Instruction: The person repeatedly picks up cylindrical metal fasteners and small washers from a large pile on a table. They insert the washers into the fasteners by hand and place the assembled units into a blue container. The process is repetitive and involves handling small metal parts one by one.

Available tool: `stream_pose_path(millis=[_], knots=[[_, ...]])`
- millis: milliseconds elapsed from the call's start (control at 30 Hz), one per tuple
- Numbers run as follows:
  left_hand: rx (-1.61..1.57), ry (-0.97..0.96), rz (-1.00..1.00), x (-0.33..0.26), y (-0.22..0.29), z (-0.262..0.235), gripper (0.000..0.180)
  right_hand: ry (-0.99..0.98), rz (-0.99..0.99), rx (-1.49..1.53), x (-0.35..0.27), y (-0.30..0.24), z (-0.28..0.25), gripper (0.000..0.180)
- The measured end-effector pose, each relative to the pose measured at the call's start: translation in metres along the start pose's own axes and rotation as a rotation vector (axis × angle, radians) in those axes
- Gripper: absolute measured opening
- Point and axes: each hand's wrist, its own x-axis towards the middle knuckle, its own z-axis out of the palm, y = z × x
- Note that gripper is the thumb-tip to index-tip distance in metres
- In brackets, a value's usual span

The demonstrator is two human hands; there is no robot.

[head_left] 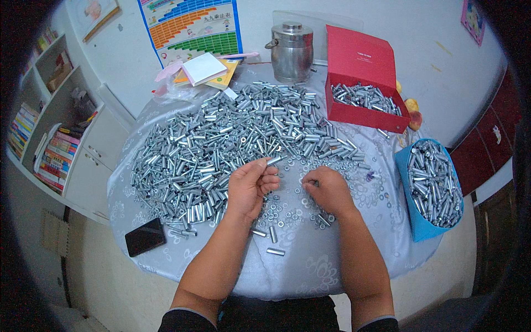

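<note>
My left hand [251, 185] is closed around a short silver metal tube [274, 160] whose end sticks out above my fingers. My right hand [327, 188] rests on the table with fingertips pinched among small metal washers [276, 207] scattered between both hands. A big heap of silver metal tubes [232, 138] covers the table's middle and left, just beyond my hands. A few loose tubes [273, 234] lie near my wrists. What my right fingertips pinch is hidden.
The round table has a pale patterned cloth [310, 265]. A red box [362, 88] and a blue bin [434, 188] hold more tubes at the right. A steel pot [291, 51] and notepads [206, 69] sit at the back. A black phone [145, 236] lies front left; shelves [55, 122] stand left.
</note>
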Motion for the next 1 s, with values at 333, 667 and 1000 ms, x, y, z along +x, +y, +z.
stream_pose_path(millis=[333,667,1000], knots=[[0.007,-0.021,-0.007,-0.002,-0.001,0.003,0.027,-0.011,-0.055,-0.066,0.001,0.0,0.004,0.014],[0.089,-0.074,-0.079,-0.004,-0.006,0.007,0.026,0.079,0.143,0.919,0.009,-0.004,-0.006,0.014],[0.117,-0.135,-0.096,-0.006,-0.007,0.008,0.026,0.076,0.116,0.977,0.009,-0.007,0.006,0.013]])
